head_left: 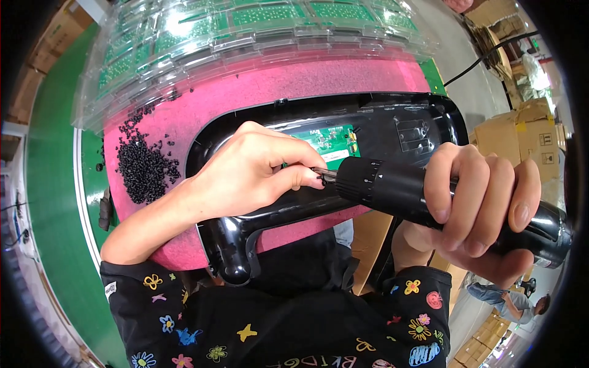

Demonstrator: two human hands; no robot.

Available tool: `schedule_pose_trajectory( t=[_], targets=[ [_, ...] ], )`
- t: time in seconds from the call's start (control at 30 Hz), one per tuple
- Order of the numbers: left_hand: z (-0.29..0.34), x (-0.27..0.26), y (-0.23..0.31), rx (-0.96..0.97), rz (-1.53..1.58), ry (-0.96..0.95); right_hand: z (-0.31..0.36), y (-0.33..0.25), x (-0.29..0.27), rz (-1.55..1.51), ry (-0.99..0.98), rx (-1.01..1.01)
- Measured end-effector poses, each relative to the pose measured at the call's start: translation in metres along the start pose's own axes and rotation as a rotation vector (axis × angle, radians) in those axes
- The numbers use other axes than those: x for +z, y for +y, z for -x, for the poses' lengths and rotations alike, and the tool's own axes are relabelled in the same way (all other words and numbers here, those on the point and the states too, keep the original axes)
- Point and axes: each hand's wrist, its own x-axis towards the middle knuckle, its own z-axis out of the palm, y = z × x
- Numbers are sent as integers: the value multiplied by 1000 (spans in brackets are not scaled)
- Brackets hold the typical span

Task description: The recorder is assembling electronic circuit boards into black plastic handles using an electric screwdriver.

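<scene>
My right hand [481, 202] is wrapped round the black body of an electric screwdriver [392, 187], which points left. At its bit, the thumb and forefinger of my left hand [257, 165] pinch a small dark screw [321, 178] against the metal tip. Both hands are above a black plastic housing [276, 113], a long shell with a raised rim and a short arm at its lower left. Inside the housing lies a green circuit board [334, 144], partly covered by my left hand and the screwdriver.
A pile of small black screws [144, 168] lies left of the housing on the pink work surface [276, 76]. Clear plastic trays [257, 30] of green boards are stacked behind. Cardboard boxes [521, 135] stand at the right, and a person [509, 303] is at the lower right.
</scene>
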Motion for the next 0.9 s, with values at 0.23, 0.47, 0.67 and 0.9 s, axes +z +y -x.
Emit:
schedule_pose_trajectory(
  t=[0.23,0.47,0.67,0.9],
  targets=[
    [0,6,-10,117,-223,21,5,-16,0,69,155,47],
    [-4,5,-6,101,-494,61,17,-17,-27,344,218,280],
    [-2,2,-2,158,-548,-21,17,-12,-28,319,282,314],
    [-3,18,12,-91,-545,27,16,-6,-33,348,231,663]
  ],
)
